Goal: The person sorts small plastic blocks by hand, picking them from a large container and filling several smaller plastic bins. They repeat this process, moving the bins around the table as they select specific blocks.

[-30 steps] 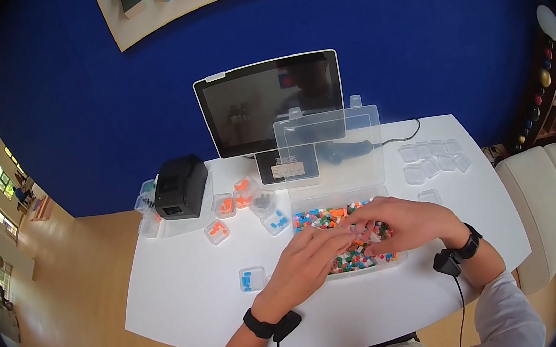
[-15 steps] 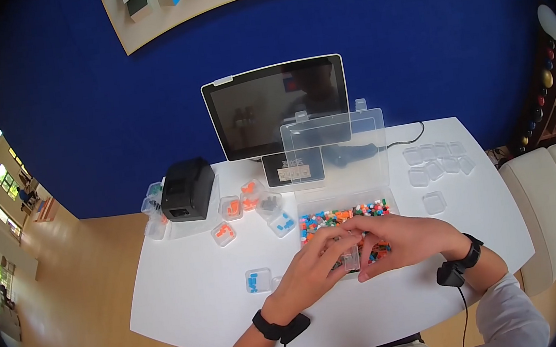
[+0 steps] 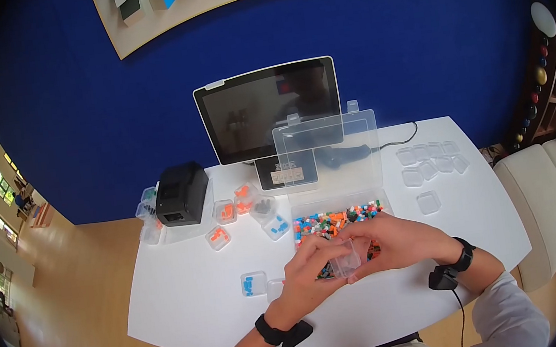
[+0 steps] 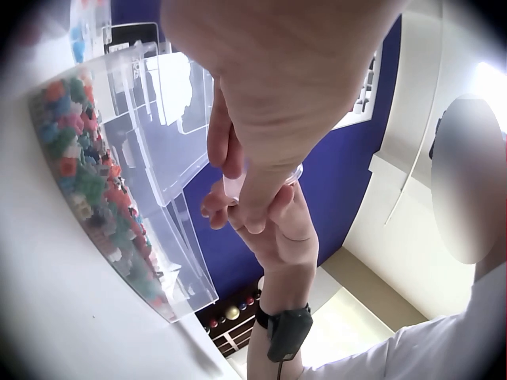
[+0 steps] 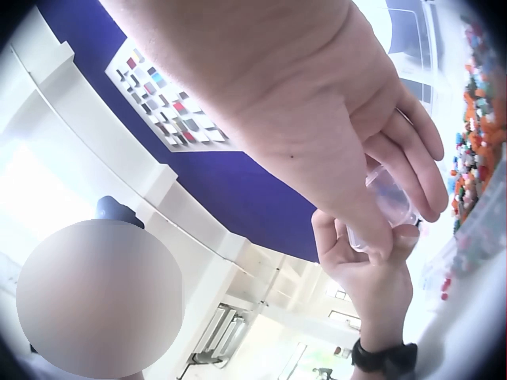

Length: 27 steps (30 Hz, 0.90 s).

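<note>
Both hands hold a small clear plastic box (image 3: pixel 346 261) over the front of a large open clear box (image 3: pixel 306 209) filled with small coloured bricks (image 3: pixel 338 219). My left hand (image 3: pixel 310 272) pinches the small box from the left, its thumb low and its fingers over the top. From the right, my right hand (image 3: pixel 403 240) grips it between thumb and fingers. In the right wrist view the small clear box (image 5: pixel 390 199) shows between the thumb and fingers, with the other hand's fingertips at its lower edge. Fingers cover much of it, and its contents cannot be made out.
Left of the big box lie several small boxes with orange bricks (image 3: pixel 226 211) and blue bricks (image 3: pixel 254 284). A clear piece (image 3: pixel 276 290) lies by the left wrist. Clear lids (image 3: pixel 430 151) lie to the right. Behind stand a monitor (image 3: pixel 267 109) and a black machine (image 3: pixel 181 193).
My hands have drawn slightly toward the table's front edge, and the small clear box now shows between them. The right hand has moved off the lone clear piece on the right.
</note>
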### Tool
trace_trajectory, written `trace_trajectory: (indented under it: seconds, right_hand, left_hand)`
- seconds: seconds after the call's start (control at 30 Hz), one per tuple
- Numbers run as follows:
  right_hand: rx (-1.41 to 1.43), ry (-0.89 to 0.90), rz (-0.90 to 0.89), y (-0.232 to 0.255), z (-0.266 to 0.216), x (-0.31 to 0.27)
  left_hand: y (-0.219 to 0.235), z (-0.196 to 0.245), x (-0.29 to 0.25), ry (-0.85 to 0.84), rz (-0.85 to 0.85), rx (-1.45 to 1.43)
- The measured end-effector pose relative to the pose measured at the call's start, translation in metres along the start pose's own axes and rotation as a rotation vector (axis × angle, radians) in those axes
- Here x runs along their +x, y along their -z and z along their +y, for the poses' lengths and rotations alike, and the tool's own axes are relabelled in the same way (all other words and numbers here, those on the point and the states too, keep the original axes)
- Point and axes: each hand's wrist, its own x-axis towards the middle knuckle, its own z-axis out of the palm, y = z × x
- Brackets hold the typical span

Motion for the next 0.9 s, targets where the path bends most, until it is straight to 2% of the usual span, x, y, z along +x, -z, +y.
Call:
trace_trajectory:
  seconds: [0.1, 0.2, 0.3, 0.33, 0.4, 0.47, 0.5, 0.53, 0.6, 0.63, 0.67, 0.73, 0.8, 0.9]
  right_hand:
    - [0.018, -0.022, 0.007, -0.004, 0.004, 0.001]
    - [-0.012, 0.056, -0.047, -0.007, 0.011, 0.005]
    - [-0.059, 0.052, -0.09, -0.008, 0.014, 0.006]
    - [-0.037, 0.06, -0.051, -0.01, 0.013, 0.005]
    - [0.008, 0.049, -0.01, -0.013, 0.012, 0.002]
    - [-0.105, 0.264, 0.2, -0.013, 0.015, -0.001]
    - [-0.048, 0.155, 0.185, -0.009, 0.011, -0.007]
    - [-0.039, 0.13, 0.177, -0.006, 0.011, -0.011]
    - [0.029, 0.039, 0.194, -0.002, 0.014, -0.024]
    - [-0.004, 0.086, 0.267, -0.002, 0.02, -0.031]
    - [-0.004, 0.022, 0.237, 0.001, 0.024, -0.038]
    - [0.025, 0.132, 0.308, 0.001, 0.034, -0.052]
    - [0.117, 0.093, 0.294, -0.006, 0.049, -0.066]
    - [0.0, 0.147, 0.34, -0.016, 0.05, -0.075]
  left_hand:
    - [-0.001, -0.002, -0.004, -0.025, -0.068, -0.05]
    - [0.0, -0.001, -0.003, -0.061, -0.135, -0.029]
    - [0.0, -0.002, -0.002, -0.096, -0.136, -0.004]
    - [-0.002, -0.003, -0.001, -0.091, -0.141, -0.007]
    - [-0.006, -0.004, 0.0, -0.049, -0.041, -0.042]
    - [-0.007, 0.0, -0.001, 0.013, -0.035, -0.041]
    - [-0.01, 0.002, 0.002, 0.053, -0.007, -0.028]
    - [-0.01, 0.005, 0.006, 0.072, -0.01, -0.048]
    - [-0.006, 0.011, 0.013, -0.001, -0.052, -0.007]
    - [-0.007, 0.013, 0.013, 0.032, -0.085, -0.038]
    - [-0.009, 0.014, 0.013, 0.04, -0.105, -0.05]
    - [-0.014, 0.017, 0.008, 0.092, -0.16, -0.06]
    - [-0.023, 0.013, 0.004, 0.007, -0.144, -0.088]
    - [-0.028, 0.012, -0.002, 0.012, -0.166, -0.113]
